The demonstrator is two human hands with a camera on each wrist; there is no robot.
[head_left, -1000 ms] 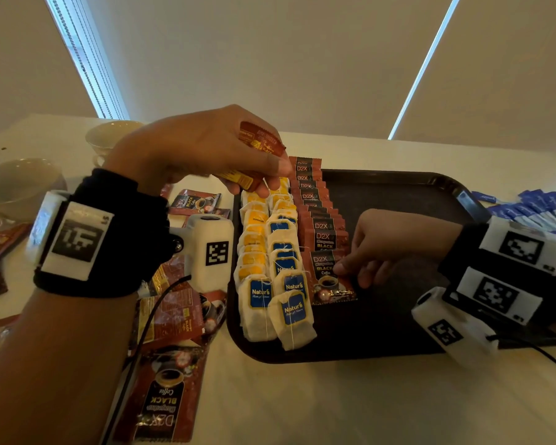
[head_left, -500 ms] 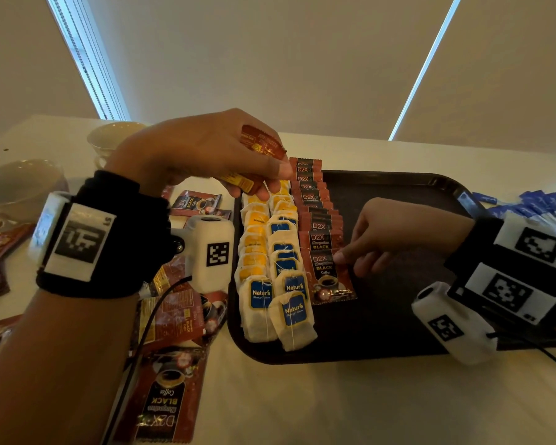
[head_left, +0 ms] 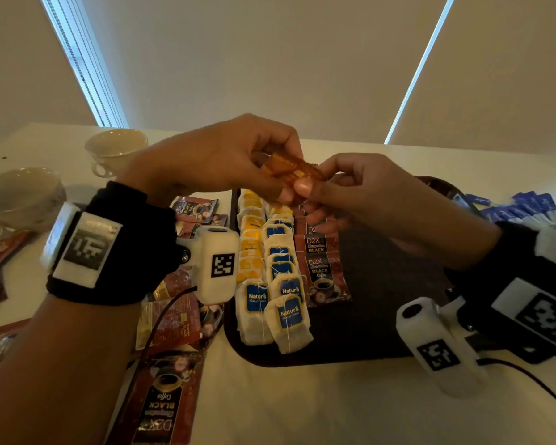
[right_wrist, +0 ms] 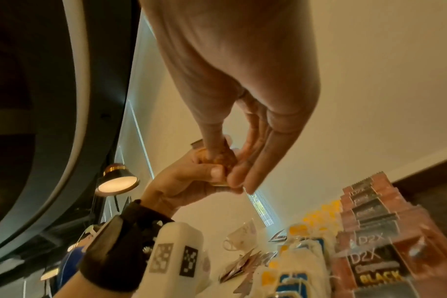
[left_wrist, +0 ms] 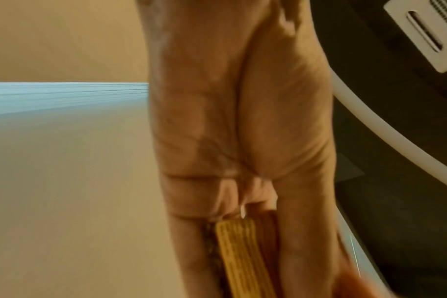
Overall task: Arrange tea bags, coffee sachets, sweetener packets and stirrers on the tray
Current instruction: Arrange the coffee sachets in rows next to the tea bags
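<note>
far coffee sachets on the tray hidden behind the right hand, blue packets right of tray cut off, left wrist view blurry

Glossy foil coffee sachets, matt paper tea bags, dark matt tray
</note>
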